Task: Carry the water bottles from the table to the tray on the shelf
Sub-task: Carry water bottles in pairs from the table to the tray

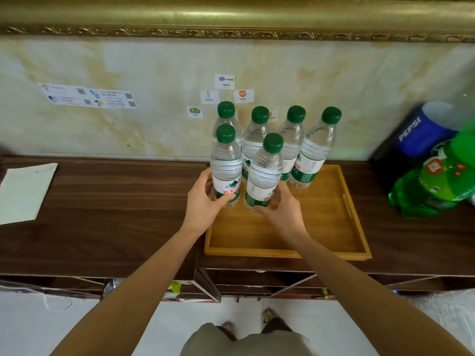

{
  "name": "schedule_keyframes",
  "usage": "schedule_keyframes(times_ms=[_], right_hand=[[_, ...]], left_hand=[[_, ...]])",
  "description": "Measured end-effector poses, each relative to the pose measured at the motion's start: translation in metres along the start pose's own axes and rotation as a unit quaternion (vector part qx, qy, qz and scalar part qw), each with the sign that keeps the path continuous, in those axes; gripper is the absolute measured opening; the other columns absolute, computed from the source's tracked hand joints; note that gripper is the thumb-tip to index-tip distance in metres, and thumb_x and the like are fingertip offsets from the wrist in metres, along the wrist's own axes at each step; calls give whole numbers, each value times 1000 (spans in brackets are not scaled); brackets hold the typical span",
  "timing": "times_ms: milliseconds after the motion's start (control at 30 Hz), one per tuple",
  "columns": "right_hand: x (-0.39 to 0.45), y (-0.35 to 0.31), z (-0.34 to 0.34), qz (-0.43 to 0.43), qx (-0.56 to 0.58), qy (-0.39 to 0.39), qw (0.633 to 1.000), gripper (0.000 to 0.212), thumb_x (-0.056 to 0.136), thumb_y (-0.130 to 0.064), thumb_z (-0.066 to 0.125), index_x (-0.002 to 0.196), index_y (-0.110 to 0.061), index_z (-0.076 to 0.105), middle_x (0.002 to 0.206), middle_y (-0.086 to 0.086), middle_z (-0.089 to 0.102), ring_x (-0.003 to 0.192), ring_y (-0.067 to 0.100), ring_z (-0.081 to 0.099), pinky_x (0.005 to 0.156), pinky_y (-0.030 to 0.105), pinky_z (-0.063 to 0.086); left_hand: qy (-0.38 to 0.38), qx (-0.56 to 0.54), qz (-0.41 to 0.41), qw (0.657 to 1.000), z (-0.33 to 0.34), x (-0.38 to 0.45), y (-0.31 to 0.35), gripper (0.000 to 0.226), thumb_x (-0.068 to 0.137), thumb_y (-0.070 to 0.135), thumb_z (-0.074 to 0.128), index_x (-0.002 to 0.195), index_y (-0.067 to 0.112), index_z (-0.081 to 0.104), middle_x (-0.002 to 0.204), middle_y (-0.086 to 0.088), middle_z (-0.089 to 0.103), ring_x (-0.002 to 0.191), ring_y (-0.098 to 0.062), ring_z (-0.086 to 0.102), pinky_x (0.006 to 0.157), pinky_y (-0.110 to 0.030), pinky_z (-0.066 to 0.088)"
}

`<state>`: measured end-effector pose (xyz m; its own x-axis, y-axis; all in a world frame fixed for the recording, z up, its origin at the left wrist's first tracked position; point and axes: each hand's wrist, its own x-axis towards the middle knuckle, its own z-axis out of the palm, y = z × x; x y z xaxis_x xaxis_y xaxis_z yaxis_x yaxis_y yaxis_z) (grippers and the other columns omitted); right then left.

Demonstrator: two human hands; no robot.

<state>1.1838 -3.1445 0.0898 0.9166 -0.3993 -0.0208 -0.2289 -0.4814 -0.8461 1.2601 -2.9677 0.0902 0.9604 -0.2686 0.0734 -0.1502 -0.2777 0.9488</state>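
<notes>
A wooden tray (321, 235) lies on the dark wooden shelf (115, 201). Several clear water bottles with green caps stand upright in its far half. My left hand (205, 201) grips the front left bottle (226, 163) near its base, at the tray's left rim. My right hand (282, 209) grips the front middle bottle (264, 170) low on its label. Both bottles stand on or just above the tray floor; I cannot tell which. Behind them stand the other bottles, the rightmost (314, 150) untouched.
A large blue Pepsi bottle (421, 132) and a green soda bottle (437, 181) stand at the right of the shelf. White paper (23, 191) lies at the left. Picture labels are stuck on the wall behind. The tray's near half is bare.
</notes>
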Motion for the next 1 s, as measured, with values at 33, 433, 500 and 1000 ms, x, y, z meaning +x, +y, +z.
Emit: schedule_keyframes(times_ms=[33,433,500,1000], right_hand=[[0,-2,4,-1,-1,0,1000,71,72,-17,84,132,-19,46,122,-2,64,101,4,54,80,11,41],[2,-7,17,11,-4,39,999,59,77,-15,79,124,-17,44,126,1,62,108,6,54,88,23,49],[0,-5,18,12,-2,41,999,59,78,-14,78,125,-18,44,128,1,61,110,7,54,89,25,50],[-26,10,-23,-60,-48,-65,995,27,90,-18,64,116,-17,56,113,-3,65,102,8,61,86,23,53]], left_hand=[[-4,0,1,1000,-1,0,0,73,72,13,83,136,19,48,130,5,61,119,-7,57,103,-33,48],[-22,15,27,999,-4,3,-9,76,74,14,81,141,18,44,136,3,57,125,-11,53,104,-41,47],[-20,20,32,999,-3,1,-9,75,75,13,80,141,17,43,136,2,56,126,-11,53,104,-40,47],[40,215,-90,972,-20,-45,1,53,87,26,68,136,17,50,126,-1,63,119,-15,56,102,-34,45]])
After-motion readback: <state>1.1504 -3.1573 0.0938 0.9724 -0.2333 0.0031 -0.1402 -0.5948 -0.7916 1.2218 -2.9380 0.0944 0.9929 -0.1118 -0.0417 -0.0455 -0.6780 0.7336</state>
